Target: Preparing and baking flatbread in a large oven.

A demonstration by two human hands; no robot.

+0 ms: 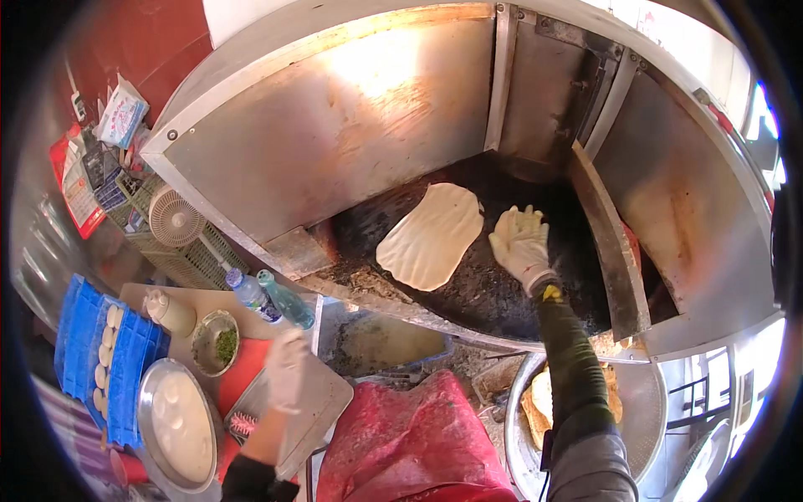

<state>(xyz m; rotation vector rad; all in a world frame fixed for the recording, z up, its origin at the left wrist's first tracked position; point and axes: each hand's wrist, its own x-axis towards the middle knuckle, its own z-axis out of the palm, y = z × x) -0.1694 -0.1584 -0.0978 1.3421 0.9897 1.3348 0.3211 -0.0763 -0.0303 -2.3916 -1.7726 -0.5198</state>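
Observation:
My right hand, in a pale glove, is over the dark griddle plate. Its fingers are spread and nothing shows in it. Left of it a long sheet of pale flatbread dough lies flat on the plate, apart from the hand. My left hand, in a thin translucent glove, is blurred above a metal tray on the left side. Whether it holds anything cannot be made out. Close by stand a plastic bottle with a purple cap and a green bottle.
Metal walls enclose the griddle. At left are a bowl with chopped greens, a steel basin of dough pieces, a blue crate and a small fan. A perforated metal basin holding browned flatbreads sits below right.

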